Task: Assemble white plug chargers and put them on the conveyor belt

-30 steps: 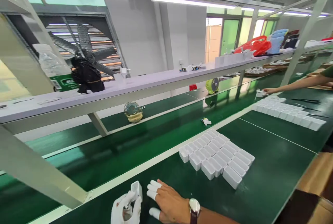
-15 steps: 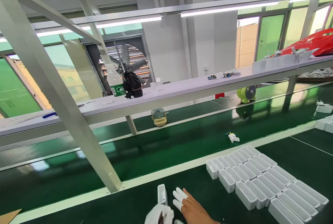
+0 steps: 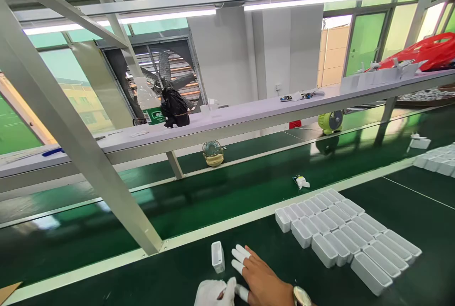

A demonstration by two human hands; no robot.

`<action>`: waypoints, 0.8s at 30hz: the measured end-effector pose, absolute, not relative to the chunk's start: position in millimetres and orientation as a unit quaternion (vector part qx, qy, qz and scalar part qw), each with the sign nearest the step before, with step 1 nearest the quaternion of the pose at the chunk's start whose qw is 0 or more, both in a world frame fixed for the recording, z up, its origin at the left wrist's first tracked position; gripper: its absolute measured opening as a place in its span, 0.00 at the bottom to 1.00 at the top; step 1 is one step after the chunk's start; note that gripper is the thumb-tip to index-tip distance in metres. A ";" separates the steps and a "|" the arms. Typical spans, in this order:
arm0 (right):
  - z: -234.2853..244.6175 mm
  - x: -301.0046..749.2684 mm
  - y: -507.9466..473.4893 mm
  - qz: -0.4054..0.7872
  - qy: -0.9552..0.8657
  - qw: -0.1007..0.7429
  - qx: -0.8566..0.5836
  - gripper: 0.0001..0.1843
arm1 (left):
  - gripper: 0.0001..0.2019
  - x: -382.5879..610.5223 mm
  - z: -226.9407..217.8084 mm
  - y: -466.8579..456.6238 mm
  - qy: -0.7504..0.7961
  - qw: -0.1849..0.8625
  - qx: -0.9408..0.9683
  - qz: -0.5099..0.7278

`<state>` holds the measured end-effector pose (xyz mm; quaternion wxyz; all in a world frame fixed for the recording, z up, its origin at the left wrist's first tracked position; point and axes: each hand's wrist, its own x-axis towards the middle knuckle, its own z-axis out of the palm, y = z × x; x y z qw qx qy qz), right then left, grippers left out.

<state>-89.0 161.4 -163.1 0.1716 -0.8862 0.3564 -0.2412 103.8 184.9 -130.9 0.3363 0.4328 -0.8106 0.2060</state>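
Observation:
My right hand is stretched palm down over the dark green work surface, fingers apart, with white finger cots on its tips and a watch at the wrist. My left hand, in a white glove with skin showing through a gap, is curled beside the right thumb. Its fingertips meet the white cot on that thumb; whatever they pinch is hidden. Just beyond both hands, one white open-topped plastic case stands alone. To the right, many similar white cases sit in close rows.
A slanted metal post rises at left. Behind the pale rail runs a green belt carrying a small circuit board with a white part. Two small fans, one cream and one lime, stand beneath the raised shelf.
The view has tipped downward, bringing more of my right hand and its watch into sight. Both hands stay close together; the lone case has not visibly been moved.

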 end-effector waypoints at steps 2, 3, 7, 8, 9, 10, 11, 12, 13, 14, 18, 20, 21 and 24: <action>-156.9 -91.0 166.1 -0.256 0.358 0.167 -0.882 0.25 | 0.28 103.7 -127.6 185.3 -0.820 0.325 0.421 0.213; -153.6 -91.8 167.7 -0.260 0.361 0.163 -0.881 0.26 | 0.28 103.8 -124.4 186.3 -0.826 0.320 0.417 0.201; -144.8 -92.9 169.5 -0.266 0.364 0.160 -0.878 0.28 | 0.26 104.9 -107.7 189.9 -0.847 0.308 0.390 0.188; -144.1 -92.7 169.2 -0.269 0.367 0.160 -0.876 0.28 | 0.24 105.4 -104.3 190.0 -0.854 0.302 0.373 0.200; -144.0 -92.6 168.8 -0.270 0.369 0.160 -0.875 0.28 | 0.23 106.1 -101.6 189.9 -0.860 0.295 0.359 0.212; -144.1 -92.6 168.3 -0.270 0.371 0.159 -0.874 0.28 | 0.22 106.7 -99.8 189.7 -0.863 0.290 0.352 0.216; -143.9 -92.8 167.8 -0.269 0.372 0.157 -0.874 0.28 | 0.22 107.1 -98.7 189.4 -0.864 0.290 0.355 0.209; -143.0 -93.3 167.3 -0.268 0.373 0.156 -0.875 0.28 | 0.22 107.4 -98.3 189.3 -0.861 0.293 0.368 0.194; -141.0 -94.1 166.7 -0.266 0.373 0.156 -0.875 0.27 | 0.23 107.4 -98.2 189.4 -0.855 0.301 0.386 0.173; -137.6 -95.2 165.9 -0.262 0.372 0.156 -0.877 0.26 | 0.25 107.2 -98.2 189.7 -0.845 0.311 0.408 0.149; -109.1 -104.5 155.5 -0.228 0.386 0.139 -0.883 0.22 | 0.27 106.0 -96.1 192.7 -0.814 0.350 0.457 0.083; -90.3 -113.9 141.7 -0.204 0.419 0.104 -0.879 0.22 | 0.27 106.4 -94.3 194.2 -0.807 0.361 0.462 0.070; -81.4 -120.7 131.9 -0.195 0.439 0.090 -0.872 0.21 | 0.27 107.0 -93.6 194.8 -0.806 0.362 0.462 0.069; -59.7 -150.8 94.3 -0.179 0.507 0.066 -0.841 0.18 | 0.26 109.4 -93.1 195.6 -0.810 0.351 0.462 0.083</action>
